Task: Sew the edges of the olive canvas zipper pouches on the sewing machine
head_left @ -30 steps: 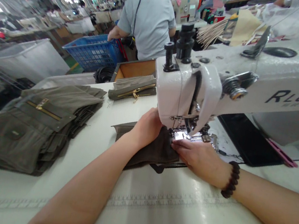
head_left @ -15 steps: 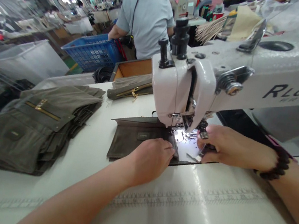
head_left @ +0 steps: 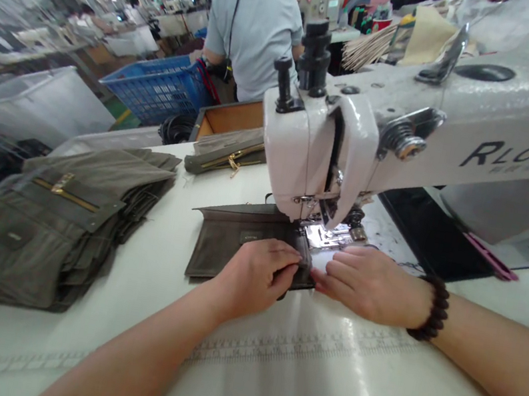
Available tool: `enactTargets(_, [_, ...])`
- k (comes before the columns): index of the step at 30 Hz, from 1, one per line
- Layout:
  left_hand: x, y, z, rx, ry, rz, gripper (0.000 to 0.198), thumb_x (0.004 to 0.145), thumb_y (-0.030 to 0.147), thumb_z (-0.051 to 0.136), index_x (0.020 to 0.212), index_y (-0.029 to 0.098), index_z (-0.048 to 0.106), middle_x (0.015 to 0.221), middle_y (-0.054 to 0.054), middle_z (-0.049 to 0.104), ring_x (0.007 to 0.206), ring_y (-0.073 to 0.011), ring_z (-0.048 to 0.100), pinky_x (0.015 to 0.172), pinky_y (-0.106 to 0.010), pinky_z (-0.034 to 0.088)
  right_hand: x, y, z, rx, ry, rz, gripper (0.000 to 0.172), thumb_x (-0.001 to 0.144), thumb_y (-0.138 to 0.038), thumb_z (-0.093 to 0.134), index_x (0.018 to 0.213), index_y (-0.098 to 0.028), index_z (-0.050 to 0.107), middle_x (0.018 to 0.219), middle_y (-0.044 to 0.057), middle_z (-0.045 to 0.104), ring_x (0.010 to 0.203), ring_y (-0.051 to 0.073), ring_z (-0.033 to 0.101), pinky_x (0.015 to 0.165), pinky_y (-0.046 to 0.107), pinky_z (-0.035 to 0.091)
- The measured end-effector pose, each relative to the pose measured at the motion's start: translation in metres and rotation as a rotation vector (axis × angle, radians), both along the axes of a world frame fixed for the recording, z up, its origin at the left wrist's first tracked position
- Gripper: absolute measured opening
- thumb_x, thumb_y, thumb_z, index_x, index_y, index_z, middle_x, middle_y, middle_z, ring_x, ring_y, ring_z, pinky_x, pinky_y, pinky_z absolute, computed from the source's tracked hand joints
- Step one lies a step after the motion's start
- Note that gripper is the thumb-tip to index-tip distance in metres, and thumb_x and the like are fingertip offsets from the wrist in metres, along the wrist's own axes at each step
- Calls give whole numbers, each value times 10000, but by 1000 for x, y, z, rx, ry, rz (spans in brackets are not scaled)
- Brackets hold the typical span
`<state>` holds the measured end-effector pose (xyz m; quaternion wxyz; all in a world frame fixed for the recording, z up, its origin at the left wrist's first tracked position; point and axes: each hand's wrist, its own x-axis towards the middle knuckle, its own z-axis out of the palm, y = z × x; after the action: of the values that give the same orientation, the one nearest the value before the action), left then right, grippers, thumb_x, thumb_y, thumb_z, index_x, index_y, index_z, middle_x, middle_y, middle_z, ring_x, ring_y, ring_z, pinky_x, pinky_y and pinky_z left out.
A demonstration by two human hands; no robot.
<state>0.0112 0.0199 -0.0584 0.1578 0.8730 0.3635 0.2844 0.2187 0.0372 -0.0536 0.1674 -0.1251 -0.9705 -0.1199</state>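
Observation:
A dark olive fabric pouch panel (head_left: 221, 245) with a small label lies flat on the sewing table (head_left: 315, 382). Its right end is beside the presser foot of the white sewing machine (head_left: 286, 154), close to the lit metal needle plate (head_left: 326, 235). My left hand (head_left: 257, 271) rests on the panel's near right part, with thumb and fingers pinched on its edge. My right hand (head_left: 366, 283), a dark bead bracelet at the wrist, lies over the plate with fingers stretched out. Its fingertips reach the panel's right edge; whether they touch is unclear.
A stack of olive panels with gold zippers (head_left: 65, 205) lies at left. Behind the panel is a zippered olive piece (head_left: 225, 159), with a wooden box (head_left: 231, 121) beyond. A person in a light shirt (head_left: 256, 34) stands by a blue basket (head_left: 155, 88). Ruler markings (head_left: 300, 349) run along the table.
My right hand has left the metal parts right of the needle and moved left and nearer, to the panel's edge. My left fingers are more curled; the panel has barely moved.

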Motion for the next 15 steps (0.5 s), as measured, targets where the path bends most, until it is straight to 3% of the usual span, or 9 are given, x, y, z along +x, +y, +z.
enactTargets(6, [1,-3,-4,95,40,-33,162,798,141,473,866,125,619,852,-63,660,784,-143,600,711,-266,515,-6,-7,-7,-7,-18,13,302,870,-80,294,784,-93,584,584,28,500,529,143,409,496,302,219])
enactTargets(15, [9,-8,-3,265,195,-85,144,790,120,491,840,74,618,825,-70,650,767,-162,581,703,-275,523,-6,-3,-11,-154,-102,34,289,864,-104,300,715,-124,547,610,30,503,534,145,401,490,307,198])
